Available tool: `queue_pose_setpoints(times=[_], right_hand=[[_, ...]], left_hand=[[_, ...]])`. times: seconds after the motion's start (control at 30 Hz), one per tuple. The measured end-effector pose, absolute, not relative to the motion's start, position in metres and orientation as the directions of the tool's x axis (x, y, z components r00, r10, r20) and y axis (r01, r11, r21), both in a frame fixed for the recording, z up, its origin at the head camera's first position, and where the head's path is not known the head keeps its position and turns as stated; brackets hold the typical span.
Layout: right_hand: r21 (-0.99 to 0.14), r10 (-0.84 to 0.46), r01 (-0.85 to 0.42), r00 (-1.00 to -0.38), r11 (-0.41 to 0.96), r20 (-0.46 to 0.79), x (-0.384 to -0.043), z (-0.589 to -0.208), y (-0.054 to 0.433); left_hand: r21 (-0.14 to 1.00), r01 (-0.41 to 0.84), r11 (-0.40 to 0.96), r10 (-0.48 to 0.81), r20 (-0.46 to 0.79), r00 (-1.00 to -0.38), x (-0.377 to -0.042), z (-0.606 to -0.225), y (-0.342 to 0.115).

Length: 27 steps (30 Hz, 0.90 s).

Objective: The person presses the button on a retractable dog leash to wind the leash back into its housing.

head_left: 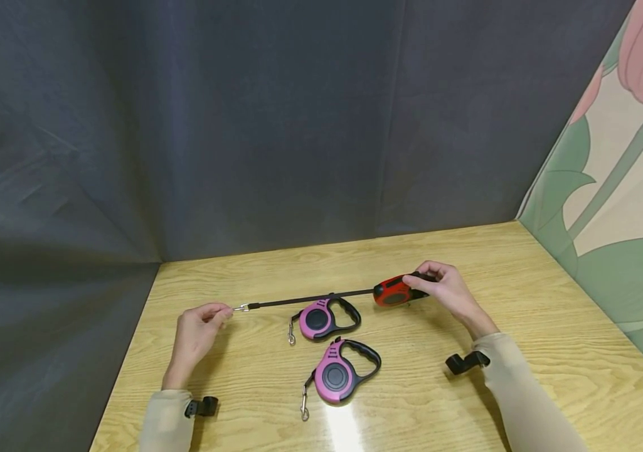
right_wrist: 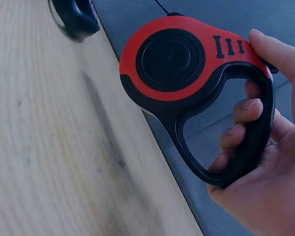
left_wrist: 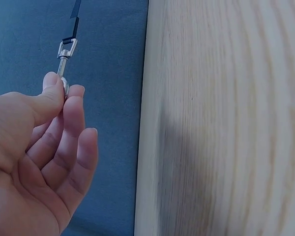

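Observation:
My right hand [head_left: 445,289] grips the black handle of a red and black retractable dog leash [right_wrist: 169,59], its fingers curled through the loop and the thumb on top. From the casing a black strap [head_left: 310,301] stretches out to the left, above the table. At its far end is a silver snap hook [left_wrist: 64,61], which my left hand [head_left: 199,329] pinches between thumb and forefinger. The left hand's other fingers are loosely bent. Below the strap lie two pink and black retractable leashes, one farther back [head_left: 317,319] and one nearer [head_left: 335,376], each with its own clip on the left.
The wood-grain table [head_left: 253,402] is backed by a dark grey cloth [head_left: 276,138], which also hangs along the left. On the right stands a wall [head_left: 626,207] painted with tulips. Each forearm wears a black wrist camera.

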State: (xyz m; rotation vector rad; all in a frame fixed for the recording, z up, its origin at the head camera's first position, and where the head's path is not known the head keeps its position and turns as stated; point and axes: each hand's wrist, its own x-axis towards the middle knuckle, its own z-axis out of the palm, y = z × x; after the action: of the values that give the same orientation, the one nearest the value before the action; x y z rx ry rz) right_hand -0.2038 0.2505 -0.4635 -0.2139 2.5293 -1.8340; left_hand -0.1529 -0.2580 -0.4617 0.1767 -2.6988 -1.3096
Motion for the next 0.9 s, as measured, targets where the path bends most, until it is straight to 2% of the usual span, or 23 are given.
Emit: queue_pose_setpoints(times=[0.9], right_hand=[[-0.942, -0.114, -0.099, -0.991, 0.319, 0.065, -0.2019, -0.4605, 0.2454]], left_hand=[[0.758, 0.002, 0.652, -0.101, 0.089, -0.991, -0.1551, -0.4649, -0.2537]])
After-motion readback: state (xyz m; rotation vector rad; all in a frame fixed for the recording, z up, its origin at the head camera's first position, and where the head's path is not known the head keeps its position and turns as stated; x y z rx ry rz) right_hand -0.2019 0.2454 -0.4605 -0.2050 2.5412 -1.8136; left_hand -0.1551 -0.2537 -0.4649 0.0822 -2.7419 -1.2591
